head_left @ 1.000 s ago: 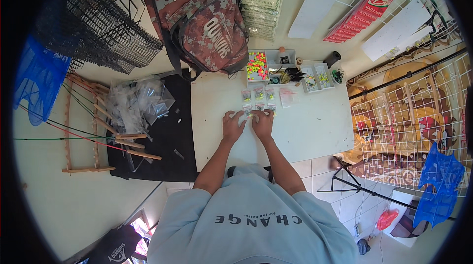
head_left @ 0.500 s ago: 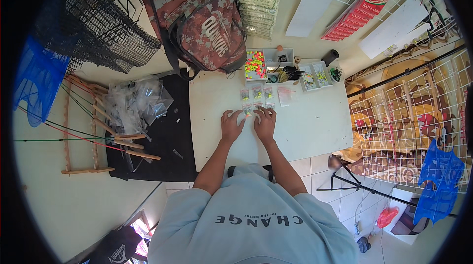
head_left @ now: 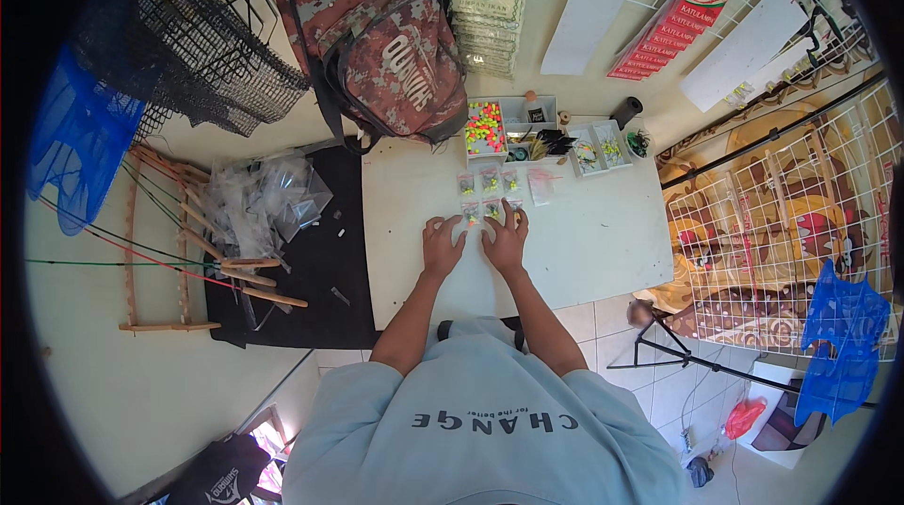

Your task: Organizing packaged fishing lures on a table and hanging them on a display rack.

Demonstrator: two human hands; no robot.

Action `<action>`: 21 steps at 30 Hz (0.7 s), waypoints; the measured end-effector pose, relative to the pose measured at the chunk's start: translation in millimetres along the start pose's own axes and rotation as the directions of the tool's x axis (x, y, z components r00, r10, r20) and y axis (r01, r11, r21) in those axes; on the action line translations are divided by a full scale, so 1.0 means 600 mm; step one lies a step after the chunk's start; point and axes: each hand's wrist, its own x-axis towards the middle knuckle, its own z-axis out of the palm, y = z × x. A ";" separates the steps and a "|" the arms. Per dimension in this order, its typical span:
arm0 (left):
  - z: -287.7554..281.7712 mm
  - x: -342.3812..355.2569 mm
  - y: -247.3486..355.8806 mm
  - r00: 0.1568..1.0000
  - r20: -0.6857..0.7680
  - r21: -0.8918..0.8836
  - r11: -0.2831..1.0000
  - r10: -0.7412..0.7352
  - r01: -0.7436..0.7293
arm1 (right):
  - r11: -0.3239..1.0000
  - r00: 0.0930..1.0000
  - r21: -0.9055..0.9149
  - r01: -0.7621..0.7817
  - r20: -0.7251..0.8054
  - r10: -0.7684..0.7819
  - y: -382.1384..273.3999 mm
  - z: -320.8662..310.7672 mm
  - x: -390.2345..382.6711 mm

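Observation:
Several small clear plastic bags (head_left: 490, 181) with dark and yellow-green bits inside lie in two short rows on the white table. My left hand (head_left: 441, 246) rests beside the near row's left bag (head_left: 471, 214), fingers apart and nothing in them. My right hand (head_left: 506, 243) is at the right end of that row, its fingers stretched over or beside the right bag, which it partly hides. Between the hands lies the row's middle bag (head_left: 492, 211). What the bits are is too small to make out.
Behind the bags stand a white tray of bright beads (head_left: 485, 129), a divided white tray (head_left: 611, 146) and a black cylinder (head_left: 626, 111). A flat clear packet (head_left: 540, 187) lies right of the bags. Leftward are a black cloth (head_left: 325, 307), loose plastic bags (head_left: 259, 208) and a camouflage backpack (head_left: 400, 62).
My hands have drawn slightly apart from the near row, and its bags now show more plainly between them. The view has shifted a little.

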 end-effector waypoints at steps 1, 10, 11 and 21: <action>0.000 0.000 0.000 1.000 -0.001 0.001 1.000 0.000 0.000 | 1.000 1.000 0.001 0.001 -0.001 -0.001 0.001 0.002 0.000; 0.005 0.001 -0.003 1.000 -0.002 0.010 0.999 -0.031 0.031 | 1.000 0.999 0.014 0.003 0.033 -0.004 0.002 0.014 0.001; 0.004 0.002 -0.001 1.000 -0.001 0.010 0.999 -0.031 0.031 | 1.000 0.999 0.015 0.003 0.033 -0.003 0.002 0.014 0.002; -0.002 0.002 0.002 0.999 -0.039 -0.047 0.999 -0.008 0.006 | 1.000 1.000 0.017 -0.025 0.018 0.025 0.000 0.014 0.006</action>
